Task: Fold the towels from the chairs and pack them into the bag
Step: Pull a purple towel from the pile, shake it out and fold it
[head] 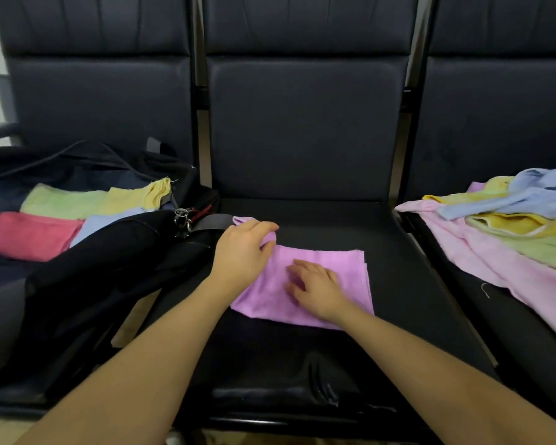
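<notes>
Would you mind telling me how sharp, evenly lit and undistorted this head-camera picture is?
Head view: soft overall, the left hand and right hand slightly smeared on the purple towel; wide-angle bending splays the chair backs outward; lighting is dim and even, no glare, the bag nearly featureless black; the loose towel pile at right stays readable.

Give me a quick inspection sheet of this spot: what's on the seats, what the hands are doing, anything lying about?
Surface: dark middle chair seat, with a purple towel lying partly folded on it.
Job's things: open dark bag on the left seat holding folded green, yellow, red and pale blue towels; unfolded towel pile on the right seat.
Clutter: metal key clips on the bag.
Grips: left hand pinches the purple towel's far left corner; right hand presses it flat.
Cables: nothing seen.
Surroundings: padded chair backs.
</notes>
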Motion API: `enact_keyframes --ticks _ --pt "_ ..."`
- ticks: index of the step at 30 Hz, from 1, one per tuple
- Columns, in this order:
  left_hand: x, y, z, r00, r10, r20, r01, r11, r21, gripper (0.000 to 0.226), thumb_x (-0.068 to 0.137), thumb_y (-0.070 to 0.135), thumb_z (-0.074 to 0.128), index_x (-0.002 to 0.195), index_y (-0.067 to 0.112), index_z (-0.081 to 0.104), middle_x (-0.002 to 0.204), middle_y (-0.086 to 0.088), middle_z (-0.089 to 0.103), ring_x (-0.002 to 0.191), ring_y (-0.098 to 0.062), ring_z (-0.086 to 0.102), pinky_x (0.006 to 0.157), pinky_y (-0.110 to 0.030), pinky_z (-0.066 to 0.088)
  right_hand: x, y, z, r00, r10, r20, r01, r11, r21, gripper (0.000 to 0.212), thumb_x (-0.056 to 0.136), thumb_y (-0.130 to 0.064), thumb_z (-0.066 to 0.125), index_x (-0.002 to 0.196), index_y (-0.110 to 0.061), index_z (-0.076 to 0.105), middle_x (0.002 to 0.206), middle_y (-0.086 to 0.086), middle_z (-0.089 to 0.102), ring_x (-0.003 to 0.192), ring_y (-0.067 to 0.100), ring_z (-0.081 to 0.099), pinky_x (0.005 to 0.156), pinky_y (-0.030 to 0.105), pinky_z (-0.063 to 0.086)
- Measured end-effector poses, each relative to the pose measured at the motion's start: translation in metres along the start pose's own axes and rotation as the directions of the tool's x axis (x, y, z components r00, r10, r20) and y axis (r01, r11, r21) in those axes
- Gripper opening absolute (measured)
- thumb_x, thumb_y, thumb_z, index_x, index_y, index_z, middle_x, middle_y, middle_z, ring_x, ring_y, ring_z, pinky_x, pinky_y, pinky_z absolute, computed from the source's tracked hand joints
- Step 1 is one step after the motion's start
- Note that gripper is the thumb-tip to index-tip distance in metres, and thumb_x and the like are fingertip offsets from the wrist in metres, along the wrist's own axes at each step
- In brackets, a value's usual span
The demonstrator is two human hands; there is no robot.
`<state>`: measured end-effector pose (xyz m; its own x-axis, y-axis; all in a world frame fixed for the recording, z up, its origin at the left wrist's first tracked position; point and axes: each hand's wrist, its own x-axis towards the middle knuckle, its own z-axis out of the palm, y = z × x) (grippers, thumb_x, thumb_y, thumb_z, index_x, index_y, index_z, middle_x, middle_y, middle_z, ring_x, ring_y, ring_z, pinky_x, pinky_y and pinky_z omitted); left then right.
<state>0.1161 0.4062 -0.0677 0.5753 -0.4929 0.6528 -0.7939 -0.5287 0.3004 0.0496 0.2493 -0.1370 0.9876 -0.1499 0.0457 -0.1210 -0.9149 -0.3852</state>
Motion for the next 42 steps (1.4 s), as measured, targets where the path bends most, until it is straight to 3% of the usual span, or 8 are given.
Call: enact_keyframes --ticks 3,9,15,20,23,26,35,42 --pt "0.008 0.024 0.014 0.999 0.044 -0.010 -0.044 0.998 -0.048 0.027 0.076 0.008 0.057 0.099 0.006 0.072 0.087 -0.010 0.072 0.070 -0.031 0.067 0.061 -0.038 0.052 -0.020 0.025 -0.017 0.981 0.115 -0.157 -0.133 0.985 -0.111 0.028 0.097 -0.030 0.042 0.114 -0.019 0.060 0.122 0.000 0.053 0.110 0.021 0.047 0.089 0.032 0.026" --pt "0.019 0.068 0.054 0.989 0.147 0.015 -0.146 0.989 -0.010 0.022 0.074 0.006 0.059 0.092 0.008 0.071 0.073 -0.007 0.067 0.062 -0.029 0.061 0.058 -0.035 0.045 -0.050 0.064 -0.049 0.937 0.272 -0.219 -0.230 0.953 0.197 0.034 0.103 -0.026 0.035 0.131 -0.023 0.053 0.126 -0.005 0.060 0.117 0.013 0.052 0.095 0.026 0.021" --pt "0.005 0.102 0.086 0.880 -0.126 0.458 0.349 0.826 -0.443 0.049 0.092 0.017 0.055 0.139 0.024 0.045 0.116 0.005 0.063 0.106 -0.009 0.059 0.093 -0.019 0.044 -0.062 0.066 -0.058 0.842 0.423 -0.335 -0.171 0.799 0.577 0.031 0.103 -0.025 0.036 0.125 -0.015 0.054 0.112 -0.001 0.060 0.104 0.013 0.056 0.102 0.042 0.042" --pt "-0.003 0.067 0.074 0.819 -0.185 0.543 0.243 0.969 -0.037 0.044 0.100 0.024 0.039 0.144 0.023 0.036 0.151 0.002 0.032 0.137 -0.019 0.030 0.103 -0.026 0.025 -0.061 0.067 -0.055 0.875 0.331 -0.353 -0.306 0.944 0.125 0.042 0.100 -0.029 0.042 0.141 -0.019 0.040 0.145 0.004 0.037 0.131 0.022 0.037 0.109 0.036 0.027" --pt "-0.019 0.042 0.066 0.671 -0.165 0.723 0.012 0.977 0.211 0.054 0.101 0.040 0.031 0.152 0.029 0.015 0.161 0.004 0.001 0.147 -0.016 0.004 0.115 -0.036 0.010 -0.054 0.052 -0.057 0.909 0.111 -0.401 -0.124 0.992 -0.006 0.040 0.101 -0.032 0.039 0.140 -0.024 0.043 0.147 -0.004 0.039 0.134 0.014 0.034 0.109 0.029 0.017" --pt "-0.029 0.032 0.069 0.549 -0.246 0.799 0.040 0.962 0.269 0.058 0.102 0.047 0.019 0.153 0.029 0.000 0.160 0.003 -0.013 0.147 -0.017 -0.007 0.117 -0.041 -0.002 -0.044 0.039 -0.051 0.945 0.047 -0.323 -0.065 0.997 -0.048 0.040 0.102 -0.037 0.034 0.139 -0.026 0.045 0.139 -0.009 0.051 0.129 0.008 0.042 0.107 0.027 0.016" --pt "-0.030 0.002 0.072 0.598 -0.353 0.719 0.085 0.921 0.381 0.058 0.100 0.049 0.010 0.151 0.030 -0.012 0.157 0.006 -0.022 0.146 -0.022 -0.015 0.113 -0.046 -0.017 -0.021 0.048 -0.027 0.993 0.084 0.081 -0.076 0.992 -0.102 0.051 0.104 -0.040 0.019 0.153 -0.026 0.014 0.160 -0.011 0.009 0.146 0.005 0.003 0.116 0.029 -0.003" --pt "-0.026 -0.013 0.076 0.635 -0.312 0.707 0.115 0.943 0.312 0.058 0.100 0.050 0.011 0.151 0.032 -0.011 0.157 0.007 -0.023 0.145 -0.021 -0.020 0.113 -0.046 -0.018 -0.015 0.050 -0.028 0.989 0.142 -0.048 -0.128 0.964 0.233 0.042 0.101 -0.040 0.037 0.143 -0.043 0.032 0.143 -0.015 0.043 0.132 0.000 0.032 0.111 0.029 0.000"
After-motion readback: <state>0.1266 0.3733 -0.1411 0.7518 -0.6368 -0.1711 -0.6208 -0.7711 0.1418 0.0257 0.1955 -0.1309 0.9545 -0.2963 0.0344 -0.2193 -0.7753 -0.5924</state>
